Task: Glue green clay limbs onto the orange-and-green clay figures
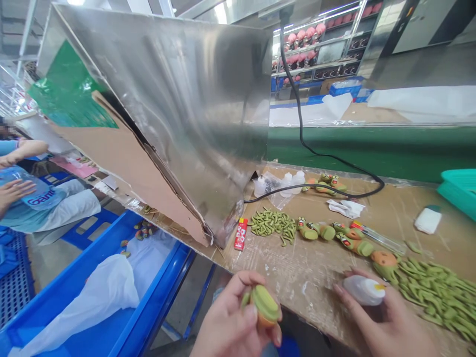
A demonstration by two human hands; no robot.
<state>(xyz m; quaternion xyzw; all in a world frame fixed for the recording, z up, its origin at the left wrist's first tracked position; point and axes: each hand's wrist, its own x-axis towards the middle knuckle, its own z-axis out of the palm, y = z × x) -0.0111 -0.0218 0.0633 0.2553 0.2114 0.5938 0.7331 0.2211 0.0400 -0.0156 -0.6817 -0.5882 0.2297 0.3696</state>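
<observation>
My left hand (238, 320) is closed round a small green and orange toy figure (265, 306), held up in front of the table's near edge with a flat green face upward. In my right hand (386, 322) lies a small white squeeze bottle (362, 290) with a yellowish tip, tilted, fingers wrapped about it, close to the tabletop. Just beyond the bottle is an orange and green toy piece (385, 260). A pile of thin green pieces (439, 292) spreads to the right of that hand. Several similar figures (334, 233) lie in a row further back.
A metal sheet box (193, 99) stands at left centre. Near its foot are a red packet (241, 234), another green pile (273, 224) and white bottles (260, 186). A black cable (334, 157) crosses behind. Left sits a blue bin (100, 258); another person's hand (17, 191) is beyond.
</observation>
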